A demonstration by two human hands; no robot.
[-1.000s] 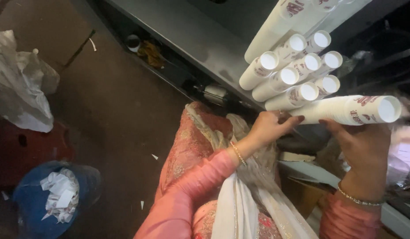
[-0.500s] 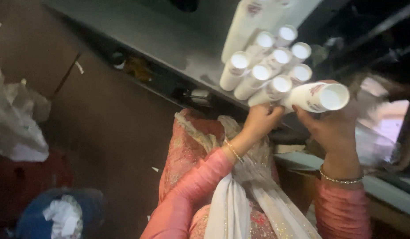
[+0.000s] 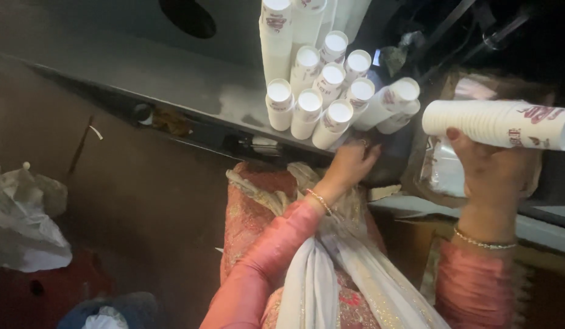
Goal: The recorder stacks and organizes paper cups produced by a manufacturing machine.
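Since a second ago, my right hand [image 3: 486, 173] has pulled its gripped cup stack [image 3: 502, 123] away; left hand [image 3: 349, 164] rests open under the standing stacks [image 3: 331, 91]. Next, I judge, setting it among them squarely.

A crumpled white plastic bag [image 3: 26, 228] lies on the brown floor [image 3: 142, 201] at left. A red bin [image 3: 32, 298] stands below it

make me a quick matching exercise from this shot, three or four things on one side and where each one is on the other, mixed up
Things:
1. right hand
2. left hand
3. standing cup stacks
4. white plastic bag

Places:
A. on the floor at the far left
B. on the grey ledge
C. holding a cup stack on its side
D. under the stacks, at the ledge's edge

Pairs: 1-C, 2-D, 3-B, 4-A
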